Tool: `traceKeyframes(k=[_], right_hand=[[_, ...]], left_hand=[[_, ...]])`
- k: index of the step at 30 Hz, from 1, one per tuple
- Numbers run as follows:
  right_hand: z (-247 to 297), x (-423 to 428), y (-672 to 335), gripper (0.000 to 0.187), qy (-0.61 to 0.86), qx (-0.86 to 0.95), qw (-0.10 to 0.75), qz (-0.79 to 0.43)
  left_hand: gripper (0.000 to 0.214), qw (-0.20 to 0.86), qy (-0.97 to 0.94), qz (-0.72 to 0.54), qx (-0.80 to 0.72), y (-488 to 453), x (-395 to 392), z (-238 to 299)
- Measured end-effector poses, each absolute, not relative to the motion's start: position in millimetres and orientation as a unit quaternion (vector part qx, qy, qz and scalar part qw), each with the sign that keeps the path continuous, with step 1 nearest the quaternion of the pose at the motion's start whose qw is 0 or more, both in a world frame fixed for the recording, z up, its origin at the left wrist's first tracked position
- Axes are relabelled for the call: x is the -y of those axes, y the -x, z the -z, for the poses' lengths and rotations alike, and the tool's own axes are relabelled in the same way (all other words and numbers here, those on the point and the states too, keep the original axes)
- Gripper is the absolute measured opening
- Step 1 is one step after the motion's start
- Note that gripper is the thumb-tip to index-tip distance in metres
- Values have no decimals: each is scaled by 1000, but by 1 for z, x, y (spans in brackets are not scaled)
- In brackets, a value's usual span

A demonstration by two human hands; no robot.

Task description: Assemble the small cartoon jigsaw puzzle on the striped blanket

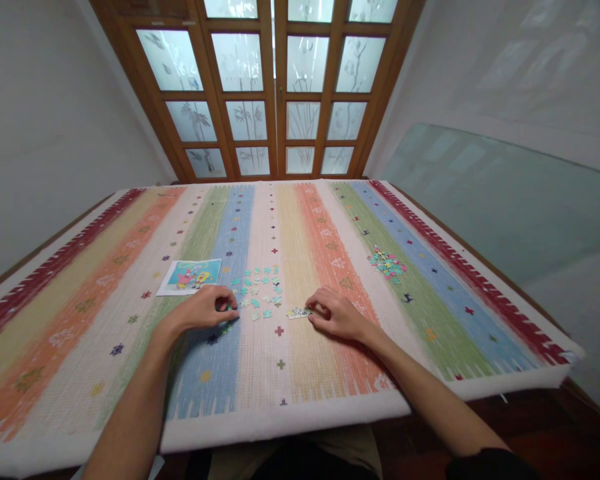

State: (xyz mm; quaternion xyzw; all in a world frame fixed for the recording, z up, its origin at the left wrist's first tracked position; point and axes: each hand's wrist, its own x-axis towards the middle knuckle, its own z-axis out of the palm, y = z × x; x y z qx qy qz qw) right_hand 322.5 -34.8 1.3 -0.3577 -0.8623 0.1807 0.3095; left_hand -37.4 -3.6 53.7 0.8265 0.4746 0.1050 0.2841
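Note:
My left hand (211, 305) is closed, thumb and forefinger pinched together beside the loose jigsaw pieces (255, 303). Whatever is between those fingertips is too small to make out. A few dark and greenish pieces (226, 327) lie partly hidden under this hand. My right hand (336, 313) has its thumb and fingers pinched at the right end of a short strip of joined jigsaw pieces (297, 313), which rests on the yellow stripe of the cloth. Mostly teal, the loose pieces are spread out between the two hands.
A printed cartoon picture (190, 277) lies flat beyond my left hand. Farther right sits a pile of pink and teal jigsaw pieces (387, 263). A striped cloth (300, 373) covers the table. Behind stand glazed wooden doors (279, 93); a glass panel (505, 193) leans at right.

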Motion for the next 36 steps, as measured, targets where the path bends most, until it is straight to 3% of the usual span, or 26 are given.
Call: traceKeyframes(k=[19,30,36], right_hand=[[-3,35,-322,12,363,865,289,-189],[-2,34,-323,12,363,864,284,-204],[0,34,-323,9,359,867,287,-193]], left_hand=[[16,266,-846,-80,-454,30,7,-48],[26,177,-879,-248,-366,-13,19,-32],[23,55,-928,-269,-252,-40,29,-8]])
